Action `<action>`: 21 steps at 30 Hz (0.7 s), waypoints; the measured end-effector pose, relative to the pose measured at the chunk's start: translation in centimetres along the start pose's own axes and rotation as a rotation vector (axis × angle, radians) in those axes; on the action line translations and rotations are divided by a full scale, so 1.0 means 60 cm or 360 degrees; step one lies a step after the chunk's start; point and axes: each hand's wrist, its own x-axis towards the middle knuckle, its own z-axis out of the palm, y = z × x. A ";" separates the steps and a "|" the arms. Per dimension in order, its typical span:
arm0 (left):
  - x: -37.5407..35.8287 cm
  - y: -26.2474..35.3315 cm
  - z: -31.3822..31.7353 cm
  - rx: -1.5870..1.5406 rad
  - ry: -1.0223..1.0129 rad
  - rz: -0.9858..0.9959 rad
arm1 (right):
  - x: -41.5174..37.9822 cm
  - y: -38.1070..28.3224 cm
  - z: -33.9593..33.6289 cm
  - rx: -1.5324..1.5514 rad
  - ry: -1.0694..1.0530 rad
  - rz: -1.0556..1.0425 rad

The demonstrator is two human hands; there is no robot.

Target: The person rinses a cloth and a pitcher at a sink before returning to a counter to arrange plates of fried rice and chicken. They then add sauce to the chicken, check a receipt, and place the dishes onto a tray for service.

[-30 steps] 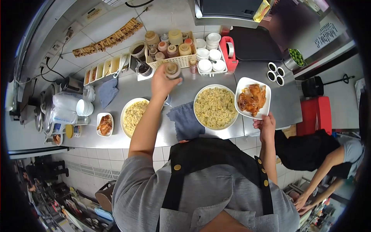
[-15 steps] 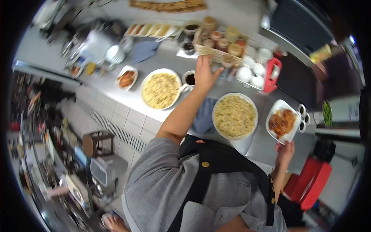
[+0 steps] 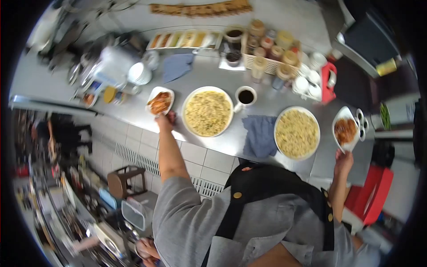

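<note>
At the counter's left side, my left hand [image 3: 165, 121] is closed on the near edge of a small white dish [image 3: 153, 95] of reddish-brown food. My right hand [image 3: 343, 163] grips the near corner of another white dish [image 3: 351, 145], which holds browned, sauced pieces. Between the hands are two large round white plates of yellow, flecked food: the left plate [image 3: 184, 116] and the right plate [image 3: 276, 133]. A white cup [image 3: 246, 95] of dark liquid stands beside the left plate. A folded blue-grey cloth [image 3: 259, 135] lies between the plates.
Along the back stand a tray of coloured fillings [image 3: 184, 40], a basket of bottles [image 3: 271, 64] and white jars beside a red holder [image 3: 328, 82]. Three joined small cups [image 3: 361, 124] sit at the right. Another person's hand [image 3: 147, 250] shows at lower left.
My left hand has moved left from above the dark cup to the small dish and closed on its edge. My right hand keeps its hold. The view has shifted.
</note>
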 end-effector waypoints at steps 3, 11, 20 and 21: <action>0.011 0.000 0.003 0.0057 0.0020 0.0210 | -0.016 -0.001 -0.002 -0.0114 0.0008 -0.0012; -0.059 0.060 -0.037 0.0300 -0.0020 0.0519 | -0.021 0.014 -0.006 -0.0054 0.0149 0.0023; -0.350 0.092 0.118 0.0614 -0.0510 0.0453 | 0.059 0.031 -0.025 0.0061 0.0113 0.0054; -0.371 0.079 0.140 0.0598 -0.0590 0.0407 | 0.071 0.029 -0.031 0.0061 0.0076 0.0078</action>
